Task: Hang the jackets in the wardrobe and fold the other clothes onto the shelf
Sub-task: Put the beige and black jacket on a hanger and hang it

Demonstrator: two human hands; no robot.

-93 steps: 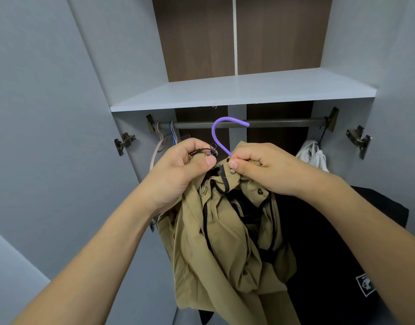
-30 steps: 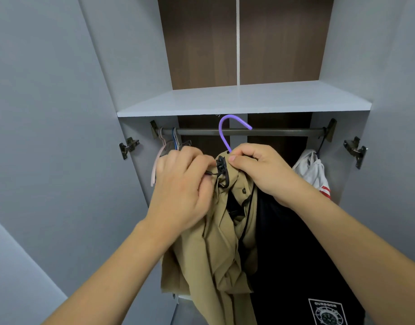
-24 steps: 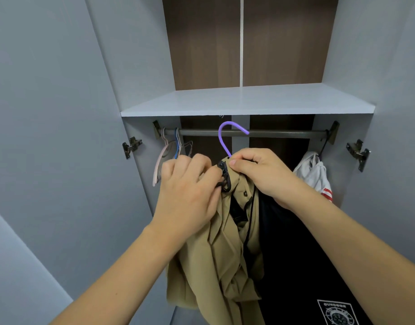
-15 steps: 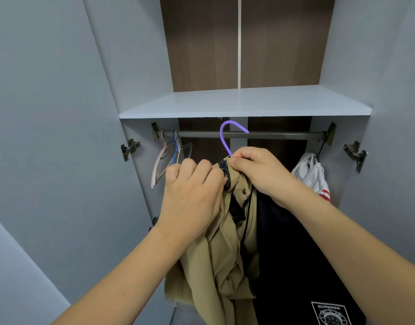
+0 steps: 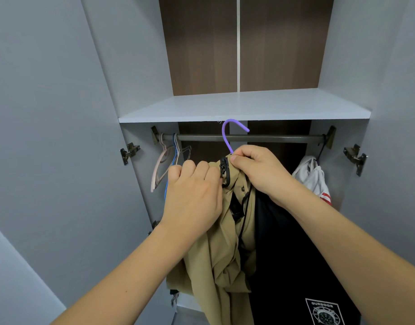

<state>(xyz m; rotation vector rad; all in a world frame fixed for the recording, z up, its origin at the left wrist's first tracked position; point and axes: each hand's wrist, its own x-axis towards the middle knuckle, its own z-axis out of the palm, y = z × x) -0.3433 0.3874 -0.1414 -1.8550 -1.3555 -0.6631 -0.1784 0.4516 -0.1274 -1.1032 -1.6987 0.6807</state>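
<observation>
My left hand was curled into the soft khaki jacket just below its collar, fingers bunched in the matte, crumpled cloth. My right hand pinched the top of the collar beside the black zipper, thumb and forefinger pressed together at the base of the purple hanger hook. That hook was a smooth, rounded curve of coated wire; it rose in front of the dull metal rail, its tip just under the shelf edge, and I could not tell whether it sat over the rail. The jacket hung down from my hands in loose folds, with a thin black drawcord trailing along its open front, in the middle of the wardrobe opening. To its right hung a black garment, smooth and dark, with a square white printed badge near its lower part. Farther right, at the end of the rail, was a white garment with red stripes. At the left end of the rail hung thin bare hangers, pink, blue and grey wire shapes. Above the rail lay the flat white shelf, backed by brown wood-grain panels. Angular metal hinges stood on the grey side walls.
</observation>
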